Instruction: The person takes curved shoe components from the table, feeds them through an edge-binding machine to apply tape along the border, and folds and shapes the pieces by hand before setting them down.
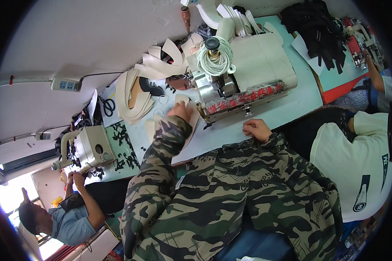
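Observation:
My left hand (180, 112), blurred by motion, is over a cream curved flat piece (192, 123) to the left of a cream-coloured bench machine (263, 61). Whether its fingers grip that piece cannot be made out. At the front edge of the table, my right hand (257, 129) rests with its fingers curled in, and nothing shows in them. It lies just in front of the machine, apart from it. The machine has a silver metal head (215, 87) on its left side and a coil of white cord (214, 56) on top.
Stacked cream curved pieces (133, 102) and black scissors (107, 104) lie to the left. Small black parts (123, 143) cover a neighbouring table, where a person (76, 217) works at a sewing machine (91, 148). Black fabric (315, 32) is heaped far right. Another person (355, 161) sits close on my right.

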Motion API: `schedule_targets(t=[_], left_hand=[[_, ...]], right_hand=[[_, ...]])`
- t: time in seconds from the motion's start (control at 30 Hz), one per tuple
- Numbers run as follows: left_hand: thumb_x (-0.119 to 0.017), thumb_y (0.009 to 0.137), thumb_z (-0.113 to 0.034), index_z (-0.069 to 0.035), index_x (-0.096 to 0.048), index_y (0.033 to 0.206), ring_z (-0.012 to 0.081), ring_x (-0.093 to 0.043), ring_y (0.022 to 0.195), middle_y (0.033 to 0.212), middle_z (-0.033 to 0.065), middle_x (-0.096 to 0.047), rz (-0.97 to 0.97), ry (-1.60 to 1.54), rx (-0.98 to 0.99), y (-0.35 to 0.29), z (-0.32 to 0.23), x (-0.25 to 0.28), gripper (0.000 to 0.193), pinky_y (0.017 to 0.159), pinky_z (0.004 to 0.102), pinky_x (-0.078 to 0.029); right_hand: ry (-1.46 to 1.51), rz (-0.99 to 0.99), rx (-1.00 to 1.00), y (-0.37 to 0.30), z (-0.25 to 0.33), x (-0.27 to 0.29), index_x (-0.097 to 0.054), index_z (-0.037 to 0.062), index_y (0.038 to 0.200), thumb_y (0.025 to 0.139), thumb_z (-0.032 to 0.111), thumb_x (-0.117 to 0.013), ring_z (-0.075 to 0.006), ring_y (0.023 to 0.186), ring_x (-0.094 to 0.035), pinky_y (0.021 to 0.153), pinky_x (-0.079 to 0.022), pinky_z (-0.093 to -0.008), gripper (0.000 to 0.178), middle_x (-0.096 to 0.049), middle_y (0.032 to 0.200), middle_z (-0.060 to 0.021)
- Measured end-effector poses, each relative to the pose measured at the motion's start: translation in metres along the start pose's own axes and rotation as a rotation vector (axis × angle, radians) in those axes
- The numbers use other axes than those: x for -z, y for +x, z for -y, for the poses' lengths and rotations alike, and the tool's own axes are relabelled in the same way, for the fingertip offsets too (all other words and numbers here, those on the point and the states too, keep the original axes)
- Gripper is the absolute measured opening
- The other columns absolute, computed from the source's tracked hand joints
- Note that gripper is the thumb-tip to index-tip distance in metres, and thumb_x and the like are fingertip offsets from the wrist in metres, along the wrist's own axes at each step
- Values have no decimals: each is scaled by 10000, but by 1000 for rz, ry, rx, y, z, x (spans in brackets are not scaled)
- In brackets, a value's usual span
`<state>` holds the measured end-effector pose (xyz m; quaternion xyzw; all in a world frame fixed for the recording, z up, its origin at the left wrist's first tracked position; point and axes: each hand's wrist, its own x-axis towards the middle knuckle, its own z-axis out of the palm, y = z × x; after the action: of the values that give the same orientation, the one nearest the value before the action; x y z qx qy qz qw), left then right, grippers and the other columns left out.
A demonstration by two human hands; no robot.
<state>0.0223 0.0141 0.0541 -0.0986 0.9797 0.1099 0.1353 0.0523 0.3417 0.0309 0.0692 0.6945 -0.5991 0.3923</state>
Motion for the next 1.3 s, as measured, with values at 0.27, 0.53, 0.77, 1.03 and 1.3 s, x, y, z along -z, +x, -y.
schedule_targets(t=[0.27,0.53,0.77,1.03,1.3], left_hand=[[-567,749,-262,-15,-513,924,394,-577,786,860,224,-586,63,-231,61,-41,9,8,307,726,438,-468],[-511,874,-153,-17,-541,1048,47,-515,707,855,-12,-571,866,-994,-472,-24,-39,66,223,646,206,-427],[-505,885,-185,-24,-581,910,21,-492,617,720,-42,-551,896,-928,-304,11,-61,96,180,591,176,-403],[-523,853,-268,-49,-618,959,89,-531,484,688,22,-598,892,-580,-145,31,-76,110,260,378,246,-423],[-489,874,-208,3,-573,878,25,-447,707,719,-29,-526,839,-512,-445,17,-56,108,228,669,212,-382]], right_hand=[[-406,121,319,3,20,-30,-590,-36,960,794,241,-622,-133,666,-605,607,-480,-237,324,-633,801,-92],[28,227,325,-24,120,-61,-605,-33,929,808,187,-609,-104,679,-594,584,-469,-238,252,-614,736,-48],[-76,-523,631,-19,123,-11,-601,-37,824,766,176,-588,-162,569,-563,549,-445,-291,221,-602,651,-117],[-175,-685,691,-24,122,-15,-573,-12,786,775,178,-582,-311,571,-553,536,-426,-343,190,-553,648,-178],[-325,-544,702,-36,130,-21,-587,18,852,796,157,-562,-359,657,-561,565,-436,-364,153,-572,709,-184]])
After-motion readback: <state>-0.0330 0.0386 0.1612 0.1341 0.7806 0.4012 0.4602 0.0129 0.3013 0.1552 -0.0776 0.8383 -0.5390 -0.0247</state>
